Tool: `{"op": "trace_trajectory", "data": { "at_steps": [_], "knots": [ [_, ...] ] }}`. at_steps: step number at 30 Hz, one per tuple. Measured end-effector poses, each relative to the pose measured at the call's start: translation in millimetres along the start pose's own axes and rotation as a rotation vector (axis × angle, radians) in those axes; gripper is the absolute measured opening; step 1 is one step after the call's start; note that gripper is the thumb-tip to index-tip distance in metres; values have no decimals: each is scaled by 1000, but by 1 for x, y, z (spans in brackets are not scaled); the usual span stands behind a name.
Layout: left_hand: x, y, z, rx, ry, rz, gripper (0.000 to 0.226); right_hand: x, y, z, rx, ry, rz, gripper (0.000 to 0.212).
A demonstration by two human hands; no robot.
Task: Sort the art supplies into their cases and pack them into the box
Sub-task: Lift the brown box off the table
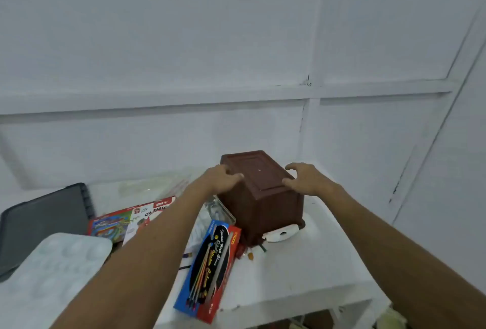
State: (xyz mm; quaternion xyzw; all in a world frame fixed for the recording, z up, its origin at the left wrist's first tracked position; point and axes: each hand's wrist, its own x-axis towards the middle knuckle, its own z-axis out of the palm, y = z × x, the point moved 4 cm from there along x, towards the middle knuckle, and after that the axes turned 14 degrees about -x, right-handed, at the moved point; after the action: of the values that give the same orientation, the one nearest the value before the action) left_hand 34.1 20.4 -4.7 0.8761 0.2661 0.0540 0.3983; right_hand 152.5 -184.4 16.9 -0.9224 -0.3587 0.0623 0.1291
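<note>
A brown box (pixel 260 189) sits upside down toward the back of the white bench (pixel 310 271), its panelled base facing up. Both hands are on it. The left hand (pixel 219 179) grips the left edge, fingers curled over the rim; the right hand (pixel 306 179) is at the right edge with fingers spread wide and bent, thumb on the top, and I cannot tell how firmly it holds. From under the box's near edge poke a white plastic piece (pixel 280 234) and a few small crayon-like ends (pixel 251 255). Just in front lies a blue and red water colour pencil case (pixel 207 271), tilted. To the left lie an oil pastel box (pixel 131 219), a white paint palette (pixel 57 271) and a dark grey tray (pixel 39 221).
</note>
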Motion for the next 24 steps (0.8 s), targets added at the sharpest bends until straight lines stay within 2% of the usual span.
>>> {"op": "trace_trajectory", "data": {
  "at_steps": [5, 9, 11, 13, 16, 24],
  "knots": [
    [37, -22, 21, -287, 40, -137, 104, 22, 25, 18, 60, -79, 80, 65],
    [56, -32, 31, -497, 54, -210, 104, 41, 36, 32, 166, -108, 139, 76],
    [62, -35, 35, -556, 52, -247, 112, 51, 39, 39, 279, -130, 166, 75],
    [70, -39, 40, -614, 56, -274, 117, 57, 38, 44, 398, -151, 177, 64],
    [74, -41, 46, -720, 77, -318, 104, 67, 38, 50, 489, -155, 189, 49],
    [77, -15, 50, -725, 53, -282, 75, 87, 53, 44, 600, -133, 156, 43]
  ]
}}
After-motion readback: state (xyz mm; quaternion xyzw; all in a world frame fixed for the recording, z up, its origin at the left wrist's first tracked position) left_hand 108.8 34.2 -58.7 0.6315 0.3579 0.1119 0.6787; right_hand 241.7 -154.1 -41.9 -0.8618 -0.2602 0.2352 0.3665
